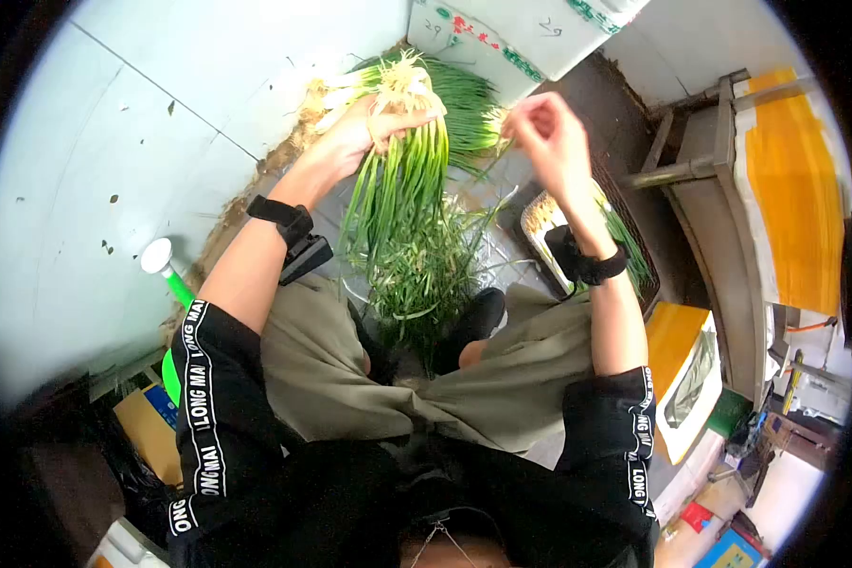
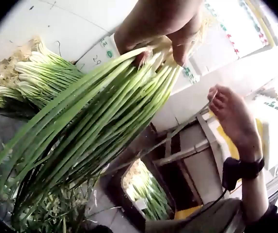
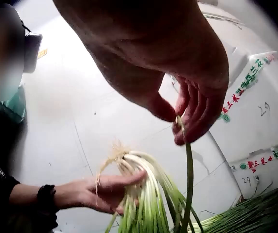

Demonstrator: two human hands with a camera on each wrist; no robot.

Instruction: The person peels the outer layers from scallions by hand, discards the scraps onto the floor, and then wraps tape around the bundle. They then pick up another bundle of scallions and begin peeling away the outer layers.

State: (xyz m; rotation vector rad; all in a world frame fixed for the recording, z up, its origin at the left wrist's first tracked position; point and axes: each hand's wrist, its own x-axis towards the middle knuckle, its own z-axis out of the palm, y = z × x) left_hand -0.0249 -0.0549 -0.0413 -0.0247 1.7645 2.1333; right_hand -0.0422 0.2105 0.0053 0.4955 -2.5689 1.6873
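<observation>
My left hand [image 1: 355,131] grips a bunch of spring onions [image 2: 95,121] close to its white root ends, and the long green leaves hang down below. In the right wrist view the thumb of that hand lies across the white stems. Raised to the right of the bunch, my right hand [image 1: 551,142] pinches the end of a single green strand [image 3: 189,179] between thumb and fingertips. Other spring onions [image 2: 47,73] lie piled against the wall, roots outward. Loose green trimmings [image 1: 426,284] are heaped on the floor between my feet.
A dark crate [image 2: 111,187] with more spring onions stands at my right. White boxes [image 1: 530,38] with printed tape are stacked at the back. A metal-framed table [image 1: 677,175] flanks the right side, and a tiled wall [image 1: 161,123] closes off the left.
</observation>
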